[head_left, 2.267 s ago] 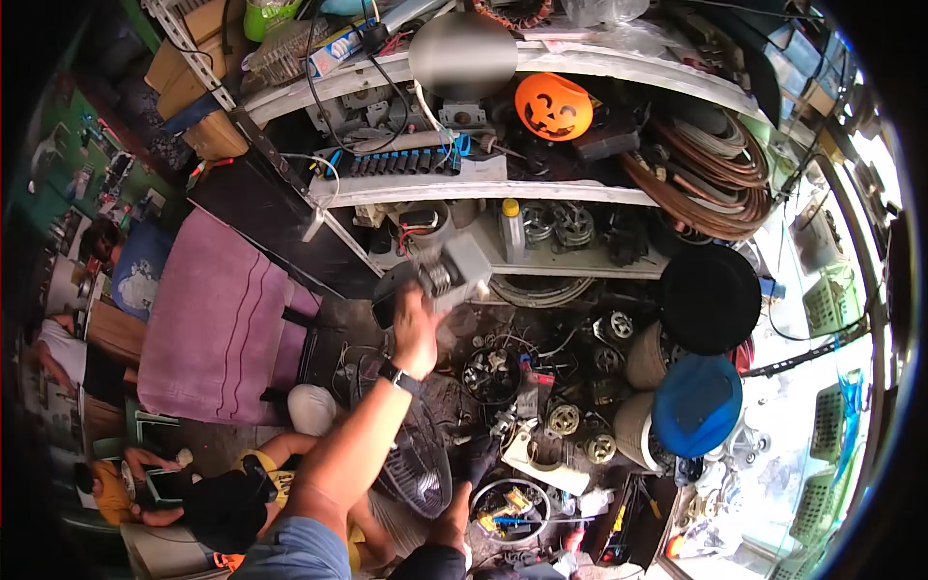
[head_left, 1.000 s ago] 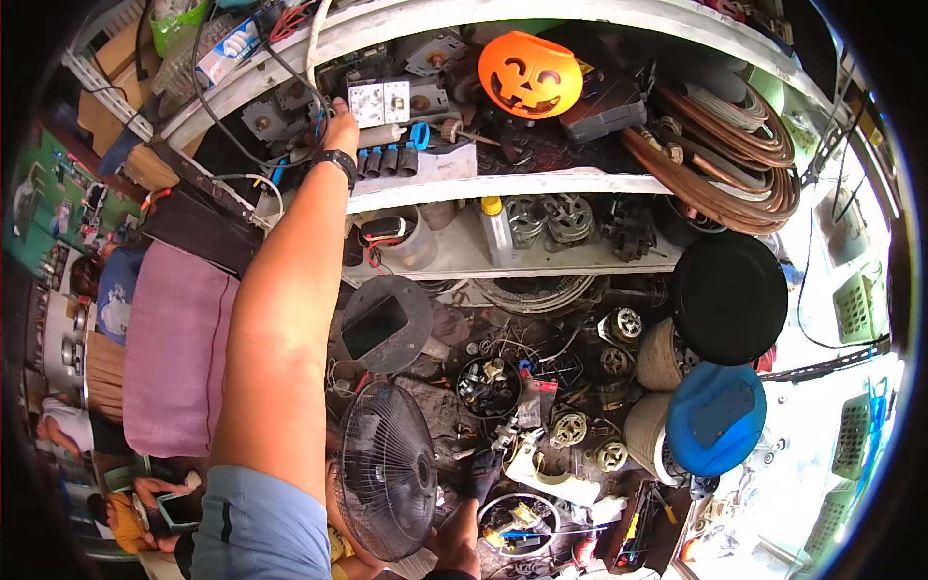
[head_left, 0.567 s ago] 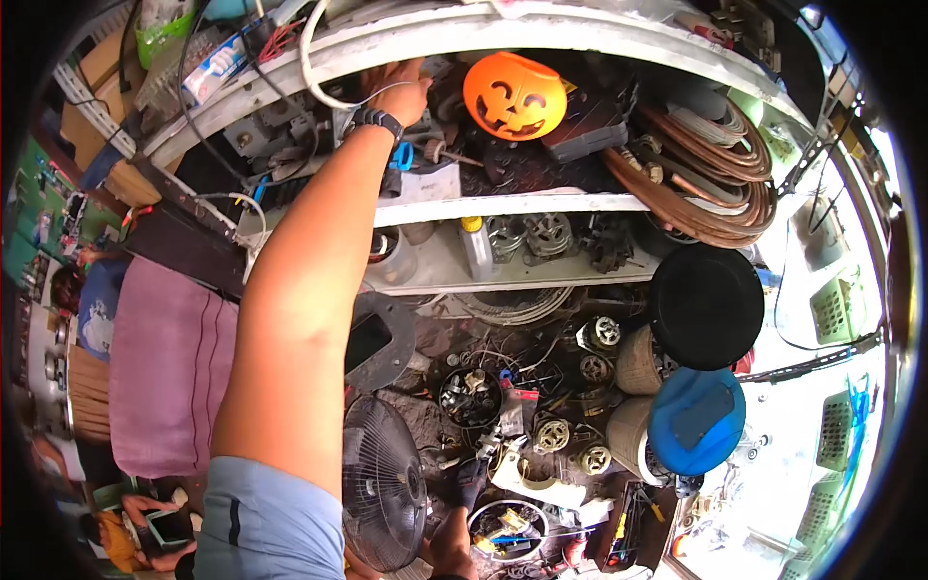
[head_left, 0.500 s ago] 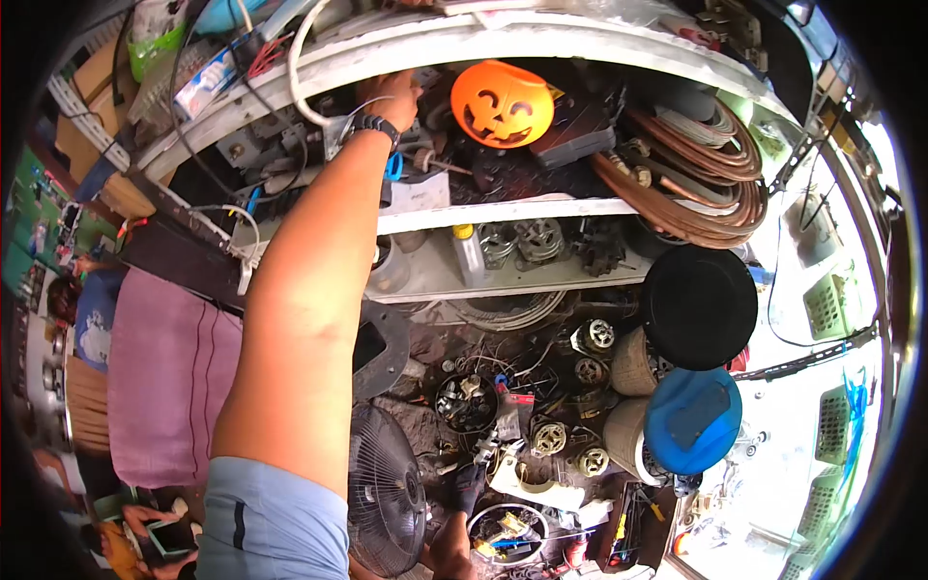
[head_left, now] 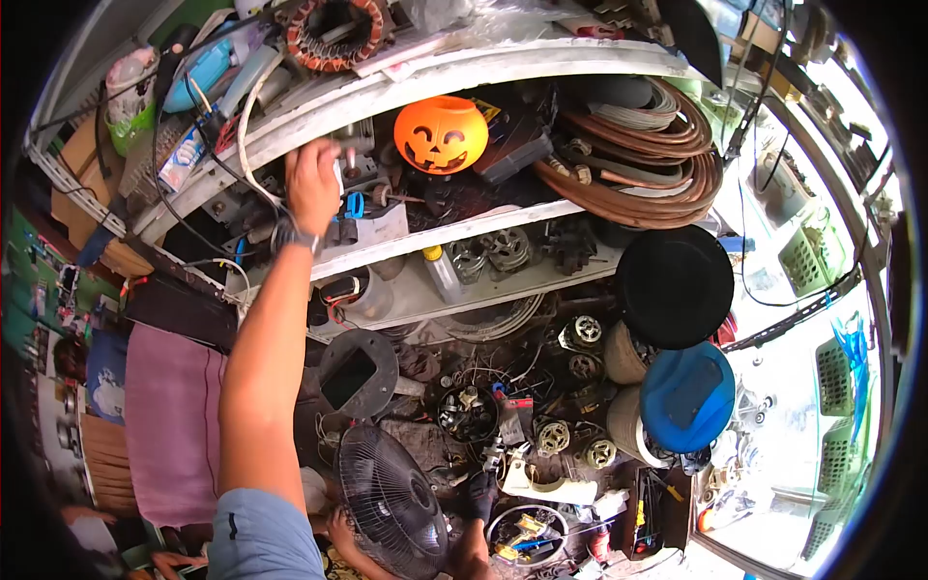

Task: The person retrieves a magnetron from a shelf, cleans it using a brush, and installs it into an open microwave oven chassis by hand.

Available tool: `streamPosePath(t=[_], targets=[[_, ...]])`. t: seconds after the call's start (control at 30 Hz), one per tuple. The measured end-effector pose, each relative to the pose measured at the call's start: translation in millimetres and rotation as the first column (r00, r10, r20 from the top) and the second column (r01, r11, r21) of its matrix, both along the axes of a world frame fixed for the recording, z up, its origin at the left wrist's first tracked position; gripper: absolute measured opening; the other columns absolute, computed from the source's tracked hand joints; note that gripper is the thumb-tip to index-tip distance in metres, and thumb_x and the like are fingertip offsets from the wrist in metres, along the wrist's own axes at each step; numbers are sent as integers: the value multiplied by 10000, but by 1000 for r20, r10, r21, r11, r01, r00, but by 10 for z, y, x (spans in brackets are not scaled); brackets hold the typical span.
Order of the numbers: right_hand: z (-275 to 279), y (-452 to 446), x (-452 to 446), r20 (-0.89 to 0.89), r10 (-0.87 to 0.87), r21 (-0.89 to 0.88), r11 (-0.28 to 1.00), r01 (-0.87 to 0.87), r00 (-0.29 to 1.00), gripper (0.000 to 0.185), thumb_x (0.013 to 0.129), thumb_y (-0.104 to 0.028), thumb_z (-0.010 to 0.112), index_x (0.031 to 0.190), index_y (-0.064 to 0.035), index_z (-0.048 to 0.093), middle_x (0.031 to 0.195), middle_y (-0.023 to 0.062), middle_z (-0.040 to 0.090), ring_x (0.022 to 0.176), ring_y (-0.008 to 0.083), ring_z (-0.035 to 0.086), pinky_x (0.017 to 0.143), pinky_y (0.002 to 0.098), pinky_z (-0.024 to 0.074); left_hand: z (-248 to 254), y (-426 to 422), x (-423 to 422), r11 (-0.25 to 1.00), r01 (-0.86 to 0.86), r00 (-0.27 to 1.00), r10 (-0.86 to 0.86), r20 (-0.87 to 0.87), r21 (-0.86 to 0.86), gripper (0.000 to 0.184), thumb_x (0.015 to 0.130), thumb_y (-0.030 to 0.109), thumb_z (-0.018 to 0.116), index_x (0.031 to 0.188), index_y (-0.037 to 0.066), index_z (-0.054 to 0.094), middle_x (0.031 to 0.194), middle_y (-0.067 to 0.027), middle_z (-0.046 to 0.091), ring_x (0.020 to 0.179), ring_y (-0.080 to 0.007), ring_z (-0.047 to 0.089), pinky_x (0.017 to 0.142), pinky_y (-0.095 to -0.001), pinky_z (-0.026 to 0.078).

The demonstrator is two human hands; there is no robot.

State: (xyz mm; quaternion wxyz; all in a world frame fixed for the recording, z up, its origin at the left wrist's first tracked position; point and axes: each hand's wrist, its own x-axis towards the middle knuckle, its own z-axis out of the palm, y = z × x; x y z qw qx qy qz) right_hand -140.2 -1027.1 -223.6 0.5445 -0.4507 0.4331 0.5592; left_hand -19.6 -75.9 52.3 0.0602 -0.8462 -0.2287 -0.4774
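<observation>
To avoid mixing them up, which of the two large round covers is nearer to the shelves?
The black cover, beside the lower shelf; the blue cover is farther.

Fisheye distortion, dark corners, right-side glare

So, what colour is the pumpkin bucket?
The pumpkin bucket is bright orange with dark face markings; head view, the only one, shows it.
</observation>
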Motion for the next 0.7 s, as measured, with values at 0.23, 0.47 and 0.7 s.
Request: streamPosePath(t=[0.23,0.47,0.7], targets=[[413,629,380,197,-22,109,994,1,980,524,1052,-510,567,1411,-127,576,1275,101,640,1158,248,609,1004,498,497,-276,-1323,-553,964,132,990,-117,80,-233,62,953,-2,617,1006,11,648,1390,-177,608,1221,-342,622,993,-406,521],[1513,1641,846,381,-158,483,874,-51,911,623,997,-464,627,1492,-102,517,1399,47,637,1288,240,593,1130,477,436,-760,-2992,-1161,504,417,909,-243,340,-756,118,1038,141,658,1072,34,621,1472,-157,585,1193,-231,626,1003,-379,522],[2376,1550,886,364,-293,656,754,-21,884,678,975,-464,676,1503,-71,514,1417,65,644,1309,252,598,1148,464,425,-828,-5095,-1540,-483,731,650,276,708,-482,191,1072,76,594,1262,77,571,1195,-61,669,1121,-202,643,992,-400,563]])
